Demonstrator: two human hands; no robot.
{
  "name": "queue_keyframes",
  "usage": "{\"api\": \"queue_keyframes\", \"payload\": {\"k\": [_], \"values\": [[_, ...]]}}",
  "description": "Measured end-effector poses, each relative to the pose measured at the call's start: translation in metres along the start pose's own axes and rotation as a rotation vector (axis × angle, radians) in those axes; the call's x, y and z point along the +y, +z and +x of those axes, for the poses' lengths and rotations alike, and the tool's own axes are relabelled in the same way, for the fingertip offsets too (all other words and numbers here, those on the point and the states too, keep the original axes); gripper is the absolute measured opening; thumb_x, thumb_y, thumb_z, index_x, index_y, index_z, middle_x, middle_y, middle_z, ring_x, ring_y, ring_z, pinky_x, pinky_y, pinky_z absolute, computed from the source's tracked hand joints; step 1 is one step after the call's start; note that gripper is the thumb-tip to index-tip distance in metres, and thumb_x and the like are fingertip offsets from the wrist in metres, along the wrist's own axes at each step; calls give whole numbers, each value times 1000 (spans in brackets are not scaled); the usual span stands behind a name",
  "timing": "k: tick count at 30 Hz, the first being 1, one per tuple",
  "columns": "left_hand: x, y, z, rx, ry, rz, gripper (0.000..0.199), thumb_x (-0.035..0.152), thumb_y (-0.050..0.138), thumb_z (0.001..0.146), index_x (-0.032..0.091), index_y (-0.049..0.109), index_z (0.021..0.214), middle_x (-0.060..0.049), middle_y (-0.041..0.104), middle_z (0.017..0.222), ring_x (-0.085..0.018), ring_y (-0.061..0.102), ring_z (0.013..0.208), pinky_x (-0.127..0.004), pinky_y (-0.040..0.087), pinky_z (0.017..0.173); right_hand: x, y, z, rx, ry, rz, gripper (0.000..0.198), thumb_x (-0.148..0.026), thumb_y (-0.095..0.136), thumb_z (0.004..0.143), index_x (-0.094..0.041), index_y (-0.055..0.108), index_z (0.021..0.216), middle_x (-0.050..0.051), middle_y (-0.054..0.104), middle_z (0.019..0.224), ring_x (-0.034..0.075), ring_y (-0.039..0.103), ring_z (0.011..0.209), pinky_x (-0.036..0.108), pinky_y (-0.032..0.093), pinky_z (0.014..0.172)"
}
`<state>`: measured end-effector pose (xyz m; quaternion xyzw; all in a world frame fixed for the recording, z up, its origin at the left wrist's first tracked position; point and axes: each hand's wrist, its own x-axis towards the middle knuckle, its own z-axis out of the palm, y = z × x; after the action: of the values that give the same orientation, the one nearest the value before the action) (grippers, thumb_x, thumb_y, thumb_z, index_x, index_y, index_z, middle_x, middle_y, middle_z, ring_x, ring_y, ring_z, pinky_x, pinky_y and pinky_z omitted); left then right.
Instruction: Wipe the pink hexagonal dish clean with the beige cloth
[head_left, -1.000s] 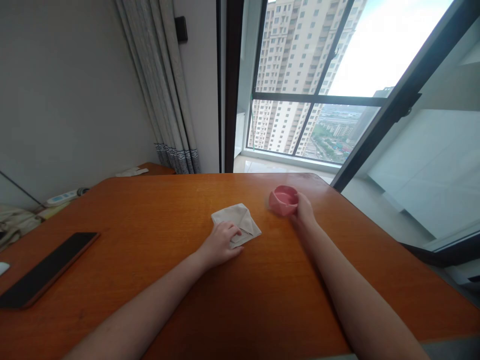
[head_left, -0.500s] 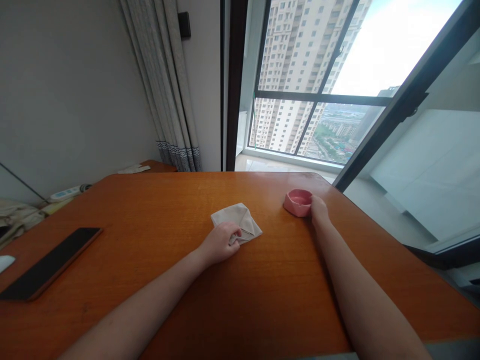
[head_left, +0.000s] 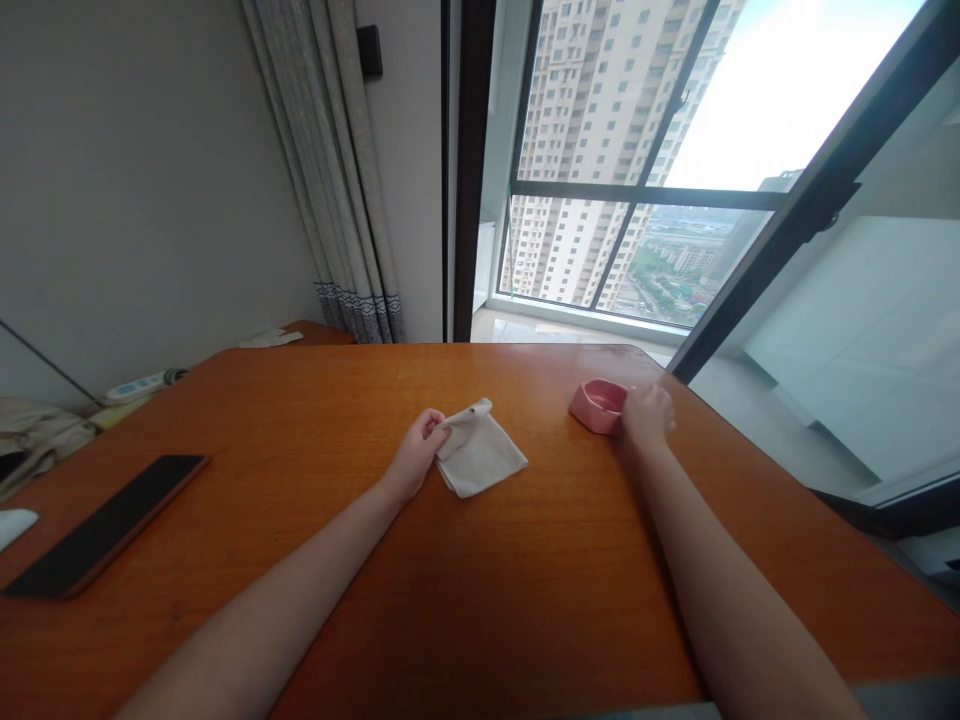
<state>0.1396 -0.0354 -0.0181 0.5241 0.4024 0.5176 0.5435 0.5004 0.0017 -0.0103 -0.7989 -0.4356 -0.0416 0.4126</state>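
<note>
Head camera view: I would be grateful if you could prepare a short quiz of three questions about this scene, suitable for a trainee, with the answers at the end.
1. True or false: the left hand holds the pale cloth by its edge.
2. Which of these is nearest to the right hand?
a) the pale cloth
b) the pink dish
c) the curtain
3. Fill in: seen from this camera, the black slab lies on the table to the ____ of the pale cloth.

Key: 1. true; 2. b; 3. left
</note>
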Motion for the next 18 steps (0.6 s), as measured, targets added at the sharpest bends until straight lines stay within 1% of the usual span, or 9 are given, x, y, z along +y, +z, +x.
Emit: {"api": "queue_keyframes", "payload": {"k": [1, 3, 4, 6, 8, 10, 12, 15, 18], "values": [[0, -4, 5, 74, -17, -109, 21, 32, 60, 68, 20, 45, 75, 5, 47, 68, -10, 45, 62, -22, 36, 59, -12, -3, -7, 52, -26, 1, 49, -32, 32, 85, -13, 41, 129, 20, 36, 136, 35, 31, 126, 59, 25, 98], [-1, -15, 15, 221, -15, -237, 24, 33, 62, 65, 20, 46, 76, 4, 50, 72, -10, 48, 66, -23, 41, 64, -42, -5, -32, 121, -233, 55, 51, -30, 35, 85, -16, 36, 134, 15, 32, 141, 31, 25, 131, 54, 22, 103], [-3, -22, 21, 282, -1, -244, 25, 33, 63, 64, 19, 46, 76, 3, 51, 75, -11, 50, 69, -24, 43, 68, -59, -5, -49, 45, -374, 101, 48, -28, 35, 86, -17, 39, 133, 14, 37, 139, 29, 28, 130, 49, 23, 105], [-7, -41, 31, 377, 27, -187, 27, 34, 64, 62, 19, 47, 77, 2, 53, 77, -12, 52, 71, -26, 44, 71, -92, -1, -89, -276, -632, 187, 41, -27, 34, 89, -20, 47, 127, 11, 50, 127, 23, 41, 121, 39, 30, 103], [-11, -63, 40, 421, 32, -116, 30, 35, 66, 60, 19, 48, 78, 2, 53, 76, -12, 52, 70, -26, 44, 70, -115, 5, -129, -579, -766, 193, 42, -33, 37, 90, -22, 46, 129, 10, 52, 124, 22, 46, 115, 34, 34, 99], [-13, -87, 46, 430, 32, -62, 34, 35, 69, 56, 18, 50, 79, 2, 54, 75, -12, 52, 68, -26, 42, 68, -125, 11, -157, -743, -803, 95, 40, -38, 43, 88, -24, 51, 125, 9, 54, 121, 24, 46, 114, 37, 35, 98], [-12, -109, 48, 437, 34, -8, 36, 32, 72, 53, 18, 52, 78, 3, 55, 72, -12, 50, 66, -25, 39, 66, -123, 16, -164, -791, -796, -20, 36, -33, 49, 83, -25, 57, 118, 8, 53, 122, 26, 45, 115, 42, 33, 98], [-9, -132, 47, 368, 30, 211, 32, 29, 73, 53, 18, 55, 77, 4, 51, 65, -12, 46, 61, -24, 34, 62, -109, 22, -143, -815, -722, -118, 40, -17, 52, 74, -24, 59, 112, 7, 53, 125, 27, 44, 115, 43, 35, 94], [-7, -134, 44, 284, 51, 557, 24, 28, 70, 56, 19, 58, 75, 2, 51, 63, -14, 46, 61, -26, 33, 61, -94, 28, -116, -802, -678, -104, 43, -6, 46, 70, -21, 59, 108, 7, 54, 123, 24, 45, 115, 37, 36, 94]]}}
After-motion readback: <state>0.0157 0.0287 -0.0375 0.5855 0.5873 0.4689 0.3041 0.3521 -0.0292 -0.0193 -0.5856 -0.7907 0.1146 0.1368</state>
